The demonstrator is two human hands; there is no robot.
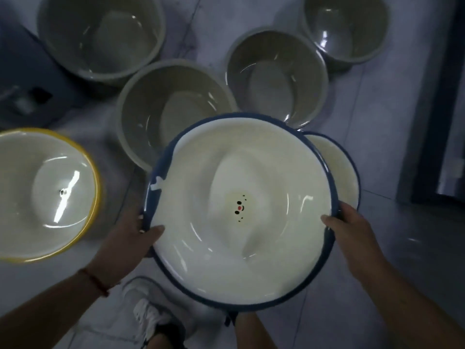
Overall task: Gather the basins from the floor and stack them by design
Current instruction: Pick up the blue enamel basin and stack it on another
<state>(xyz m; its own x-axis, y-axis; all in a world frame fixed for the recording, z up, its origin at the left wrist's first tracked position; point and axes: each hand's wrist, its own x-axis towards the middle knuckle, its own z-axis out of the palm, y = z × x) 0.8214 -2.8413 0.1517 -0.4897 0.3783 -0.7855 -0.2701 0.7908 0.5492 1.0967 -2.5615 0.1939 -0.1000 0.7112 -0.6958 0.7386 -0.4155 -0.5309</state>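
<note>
Nearest, between both hands, was the blue basin (pixel 241 210), off the floor: left hand (pixel 125 244) gripped its left rim, right hand (pixel 352 238) its right. Beyond lay a second blue basin (pixel 334 167), a yellow basin (pixel 45 192) left, and four grey basins (pixel 171 109) farther.

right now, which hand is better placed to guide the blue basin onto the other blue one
Right. The right hand grips the blue basin rim on the side where the second blue-rimmed basin shows beneath it. The left hand holds the far rim, nearer the yellow basin.
</note>
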